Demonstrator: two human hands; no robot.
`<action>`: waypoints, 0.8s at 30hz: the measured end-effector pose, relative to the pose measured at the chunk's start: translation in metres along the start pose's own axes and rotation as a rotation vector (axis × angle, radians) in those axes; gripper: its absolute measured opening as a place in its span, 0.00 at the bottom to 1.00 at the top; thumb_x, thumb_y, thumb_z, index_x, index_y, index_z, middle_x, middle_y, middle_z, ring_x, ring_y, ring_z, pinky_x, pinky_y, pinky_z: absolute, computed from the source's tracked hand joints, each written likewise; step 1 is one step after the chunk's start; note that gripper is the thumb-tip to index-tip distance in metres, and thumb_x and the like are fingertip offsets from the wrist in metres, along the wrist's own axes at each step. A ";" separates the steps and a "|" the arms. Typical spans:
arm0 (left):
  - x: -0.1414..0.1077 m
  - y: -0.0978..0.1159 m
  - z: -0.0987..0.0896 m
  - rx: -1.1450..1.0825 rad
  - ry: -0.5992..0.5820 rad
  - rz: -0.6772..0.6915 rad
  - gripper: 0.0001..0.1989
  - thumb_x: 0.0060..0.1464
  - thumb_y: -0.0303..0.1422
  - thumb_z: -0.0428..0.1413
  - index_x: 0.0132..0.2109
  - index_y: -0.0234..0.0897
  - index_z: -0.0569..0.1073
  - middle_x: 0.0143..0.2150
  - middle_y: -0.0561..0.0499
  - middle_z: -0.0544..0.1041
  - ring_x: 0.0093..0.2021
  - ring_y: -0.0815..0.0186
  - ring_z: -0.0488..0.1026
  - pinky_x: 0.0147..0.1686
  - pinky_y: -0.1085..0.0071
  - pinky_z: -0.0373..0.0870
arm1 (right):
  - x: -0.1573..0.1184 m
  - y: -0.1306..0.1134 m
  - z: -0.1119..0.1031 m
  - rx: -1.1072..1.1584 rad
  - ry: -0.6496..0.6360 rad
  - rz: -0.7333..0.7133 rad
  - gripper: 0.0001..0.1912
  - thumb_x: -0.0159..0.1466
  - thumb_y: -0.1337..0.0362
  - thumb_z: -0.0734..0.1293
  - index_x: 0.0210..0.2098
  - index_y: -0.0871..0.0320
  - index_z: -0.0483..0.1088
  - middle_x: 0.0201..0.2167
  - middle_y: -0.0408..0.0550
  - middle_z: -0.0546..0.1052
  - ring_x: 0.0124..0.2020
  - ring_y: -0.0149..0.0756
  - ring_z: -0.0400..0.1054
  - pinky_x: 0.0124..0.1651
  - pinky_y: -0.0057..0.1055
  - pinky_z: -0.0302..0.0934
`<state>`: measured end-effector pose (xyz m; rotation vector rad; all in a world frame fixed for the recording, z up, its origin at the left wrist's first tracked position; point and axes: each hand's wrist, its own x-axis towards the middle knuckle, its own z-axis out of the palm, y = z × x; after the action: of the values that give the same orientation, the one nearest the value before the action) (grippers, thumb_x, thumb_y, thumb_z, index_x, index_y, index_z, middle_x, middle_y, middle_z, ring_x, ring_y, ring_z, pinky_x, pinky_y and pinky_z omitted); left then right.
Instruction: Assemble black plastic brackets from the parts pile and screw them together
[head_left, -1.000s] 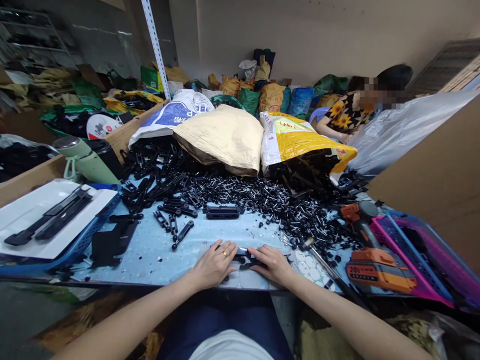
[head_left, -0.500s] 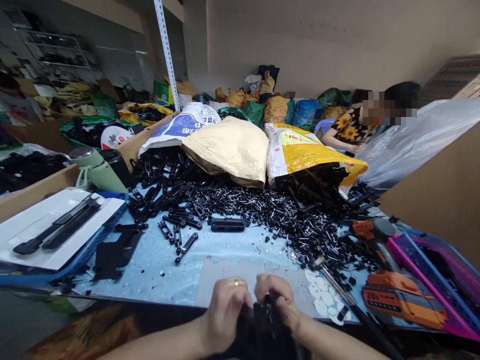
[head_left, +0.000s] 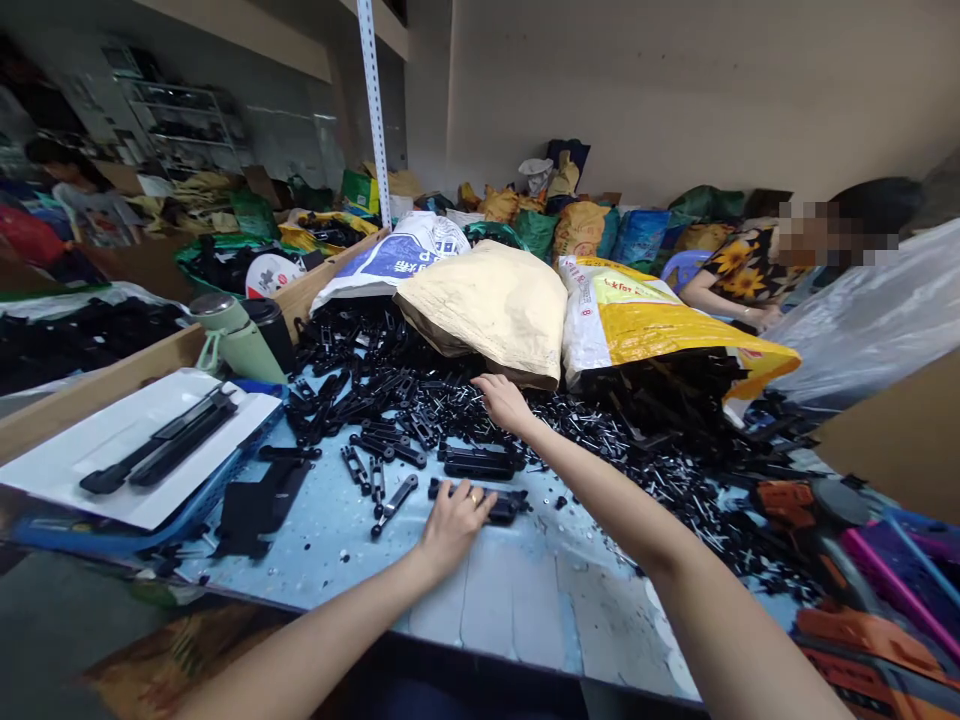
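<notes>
My left hand (head_left: 456, 525) lies over a long black plastic part (head_left: 510, 504) on the blue table covering, its fingers curled around the part's left half. A similar black part (head_left: 480, 461) lies just behind it. My right hand (head_left: 504, 402) reaches across to the pile of small black pieces with metal pins (head_left: 592, 425), fingers stretched toward the pile's left side; nothing shows in them. Left of my left hand lie several black link-shaped pieces (head_left: 394, 506) and a flat black plate (head_left: 259, 505).
Three open sacks, a white-and-blue one (head_left: 382, 262), a cream one (head_left: 491, 310) and a yellow one (head_left: 652, 325), stand behind the pile. An orange power drill (head_left: 862, 635) lies at right. A white board (head_left: 52, 480) and a green flask (head_left: 244, 340) are at left. Another person (head_left: 742, 275) sits beyond.
My hands have parted from the table's front edge. The left has set a black part down near the similar one; the right has reached forward to the pile. The view has shifted left.
</notes>
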<state>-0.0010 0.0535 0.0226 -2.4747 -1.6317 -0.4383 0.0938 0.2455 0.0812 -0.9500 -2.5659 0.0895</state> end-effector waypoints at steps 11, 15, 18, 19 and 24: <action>-0.031 -0.058 -0.031 0.097 0.017 -0.566 0.11 0.54 0.32 0.47 0.42 0.31 0.68 0.40 0.43 0.68 0.42 0.57 0.63 0.39 0.64 0.62 | 0.052 -0.028 0.003 0.048 -0.019 -0.138 0.21 0.61 0.66 0.60 0.53 0.61 0.58 0.49 0.55 0.66 0.50 0.40 0.58 0.50 0.38 0.52; -0.040 -0.060 -0.026 0.123 -0.062 -0.558 0.09 0.54 0.31 0.46 0.34 0.32 0.69 0.36 0.43 0.69 0.40 0.56 0.65 0.37 0.62 0.63 | -0.021 -0.042 -0.023 0.659 0.194 0.123 0.24 0.59 0.58 0.62 0.52 0.58 0.58 0.40 0.50 0.69 0.39 0.35 0.64 0.41 0.33 0.60; -0.038 -0.052 -0.023 0.062 0.006 -0.530 0.10 0.56 0.32 0.44 0.35 0.31 0.67 0.34 0.43 0.70 0.39 0.56 0.67 0.37 0.62 0.63 | -0.077 -0.055 -0.029 1.173 0.160 0.374 0.20 0.56 0.57 0.64 0.47 0.58 0.63 0.35 0.46 0.70 0.32 0.32 0.65 0.32 0.29 0.61; -0.038 -0.048 -0.023 0.010 0.026 -0.531 0.11 0.57 0.33 0.43 0.36 0.31 0.66 0.32 0.43 0.71 0.37 0.56 0.69 0.35 0.63 0.64 | -0.093 -0.058 -0.028 1.290 0.133 0.443 0.20 0.56 0.58 0.64 0.46 0.58 0.64 0.34 0.47 0.70 0.32 0.32 0.65 0.30 0.28 0.61; -0.041 -0.027 -0.030 -0.308 0.089 -0.551 0.15 0.59 0.35 0.40 0.49 0.32 0.61 0.38 0.43 0.73 0.38 0.58 0.72 0.34 0.64 0.67 | -0.140 -0.060 -0.026 1.332 0.123 0.573 0.19 0.56 0.57 0.64 0.45 0.59 0.65 0.32 0.50 0.72 0.34 0.37 0.66 0.29 0.29 0.60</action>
<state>-0.0459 0.0198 0.0366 -2.1061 -2.3506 -0.9104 0.1635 0.1088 0.0681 -0.9460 -1.4315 1.5592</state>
